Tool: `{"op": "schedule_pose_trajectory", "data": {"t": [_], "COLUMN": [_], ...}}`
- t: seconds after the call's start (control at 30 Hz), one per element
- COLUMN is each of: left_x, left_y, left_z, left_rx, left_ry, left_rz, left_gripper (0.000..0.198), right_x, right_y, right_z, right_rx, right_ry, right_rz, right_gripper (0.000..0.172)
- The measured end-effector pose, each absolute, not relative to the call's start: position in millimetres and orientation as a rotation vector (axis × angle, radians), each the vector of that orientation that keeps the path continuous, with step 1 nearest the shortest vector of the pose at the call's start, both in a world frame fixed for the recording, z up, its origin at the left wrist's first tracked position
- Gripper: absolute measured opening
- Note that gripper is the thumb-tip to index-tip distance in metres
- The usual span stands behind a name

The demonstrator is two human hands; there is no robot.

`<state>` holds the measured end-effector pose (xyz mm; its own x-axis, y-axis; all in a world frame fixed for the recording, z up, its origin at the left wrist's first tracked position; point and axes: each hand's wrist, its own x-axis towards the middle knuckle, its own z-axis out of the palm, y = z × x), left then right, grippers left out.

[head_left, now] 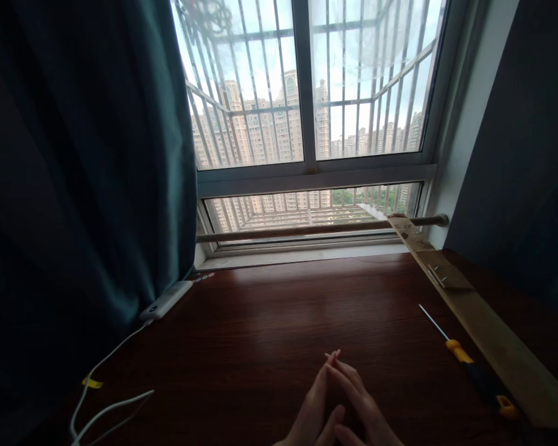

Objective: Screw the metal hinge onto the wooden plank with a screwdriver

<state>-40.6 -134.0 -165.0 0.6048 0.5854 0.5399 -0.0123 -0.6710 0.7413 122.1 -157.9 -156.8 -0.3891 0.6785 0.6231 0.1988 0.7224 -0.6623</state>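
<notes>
- The left hand and right hand rest low on the dark wooden table, pressed flat against each other with fingertips meeting. The fingers are straight and hold nothing.
- Right of the hands, near but not touching them, lies a screwdriver. Its thin metal shaft points away and toward the left, and its yellow-and-black handle is the nearer end.
- It looks light and rigid. The thick handle seems the natural place to take hold, and its dark middle section is probably grippy. The bare shaft is thin and likely slippery, and the round tool may roll on the smooth tabletop.
- Just beyond the screwdriver, a long wooden plank runs diagonally away. A smaller wooden block with a metal fitting sits on it.
- Far to the left of the hands, white cables trail across the table, one of them leading to a white power bank at the foot of a dark teal curtain.
- Straight ahead, well beyond the hands, a wooden rod lies across the sill of a barred window.
</notes>
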Motion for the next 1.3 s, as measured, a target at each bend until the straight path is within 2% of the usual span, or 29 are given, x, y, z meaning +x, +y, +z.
{"op": "schedule_pose_trajectory", "data": {"t": [1.3], "left_x": [-39.1], "left_y": [-140.7], "left_z": [-164.1], "left_rx": [2.113], "left_ry": [0.536], "left_rz": [1.050], "left_gripper": [0.060], "right_x": [123.4], "right_y": [-165.2], "right_z": [-156.5], "right_rx": [-0.775], "right_ry": [-1.938], "right_rz": [0.692], "right_gripper": [0.058]}}
